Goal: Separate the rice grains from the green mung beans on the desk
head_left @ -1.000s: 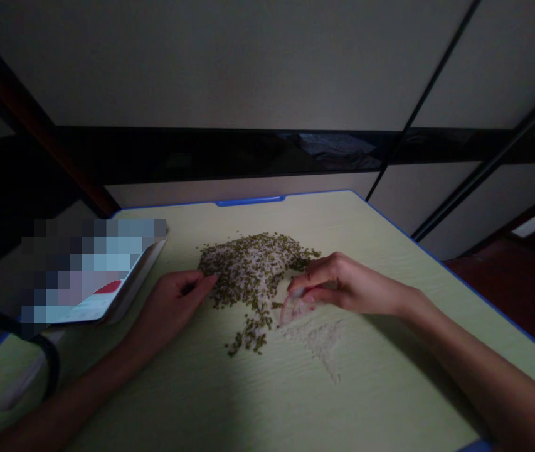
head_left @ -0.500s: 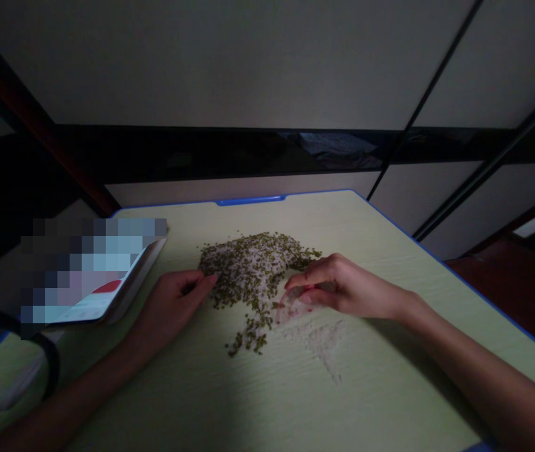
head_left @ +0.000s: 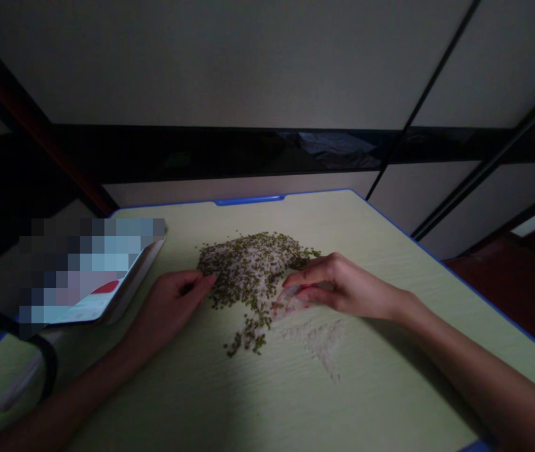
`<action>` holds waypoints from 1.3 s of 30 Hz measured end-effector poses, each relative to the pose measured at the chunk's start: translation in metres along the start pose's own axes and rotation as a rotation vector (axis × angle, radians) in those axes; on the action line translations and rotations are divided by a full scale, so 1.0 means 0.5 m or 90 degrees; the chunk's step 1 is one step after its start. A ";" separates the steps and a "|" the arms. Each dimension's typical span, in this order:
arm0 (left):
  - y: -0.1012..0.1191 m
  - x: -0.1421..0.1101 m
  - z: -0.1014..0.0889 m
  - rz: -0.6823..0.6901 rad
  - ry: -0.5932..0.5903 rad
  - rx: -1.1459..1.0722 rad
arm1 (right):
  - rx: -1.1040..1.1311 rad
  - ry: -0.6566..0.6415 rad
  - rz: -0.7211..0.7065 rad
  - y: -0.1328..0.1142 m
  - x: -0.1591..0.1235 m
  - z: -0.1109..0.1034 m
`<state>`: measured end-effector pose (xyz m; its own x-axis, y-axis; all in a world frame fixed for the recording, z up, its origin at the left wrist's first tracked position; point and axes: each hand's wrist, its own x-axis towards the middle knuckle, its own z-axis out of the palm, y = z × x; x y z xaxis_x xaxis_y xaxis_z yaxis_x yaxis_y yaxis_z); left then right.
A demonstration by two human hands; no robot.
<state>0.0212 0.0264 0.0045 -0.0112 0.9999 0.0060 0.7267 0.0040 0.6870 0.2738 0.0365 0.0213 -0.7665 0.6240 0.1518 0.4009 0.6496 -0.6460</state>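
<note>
A mixed pile of white rice and green mung beans [head_left: 248, 263] lies on the pale table, with a short tail of beans trailing toward me. My left hand [head_left: 177, 298] rests at the pile's left edge, thumb pressed against curled fingers; whether anything is pinched there is hidden. On the pile's right side, my right hand [head_left: 330, 282] grips a small clear plastic piece with a pink-red edge [head_left: 286, 302] between thumb and fingers. This piece is tilted against the table and partly covered by the fingers. Just below it is a separate thin spread of rice [head_left: 321, 342].
A lit tablet or phone [head_left: 102, 304], partly blurred out, leans at the left above a dark curved cable [head_left: 51, 364]. The table [head_left: 389, 376] has a blue rim and a blue handle [head_left: 249, 201] at its far edge. Pale cabinet panels [head_left: 229, 63] stand behind.
The clear plastic piece has tipped lower and flatter under my right fingers. My left hand has stayed nearly still; the piles look about the same.
</note>
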 end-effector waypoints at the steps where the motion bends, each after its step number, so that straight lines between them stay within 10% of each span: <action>1: 0.000 0.000 0.000 0.000 0.003 -0.002 | -0.002 0.001 -0.008 0.000 0.000 0.001; 39: -0.006 0.003 0.002 -0.016 -0.003 0.015 | -0.029 -0.019 -0.096 -0.001 0.005 0.013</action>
<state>0.0197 0.0279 0.0020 -0.0266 0.9995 -0.0150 0.7418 0.0298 0.6699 0.2683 0.0348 0.0172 -0.8341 0.5048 0.2223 0.3017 0.7550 -0.5822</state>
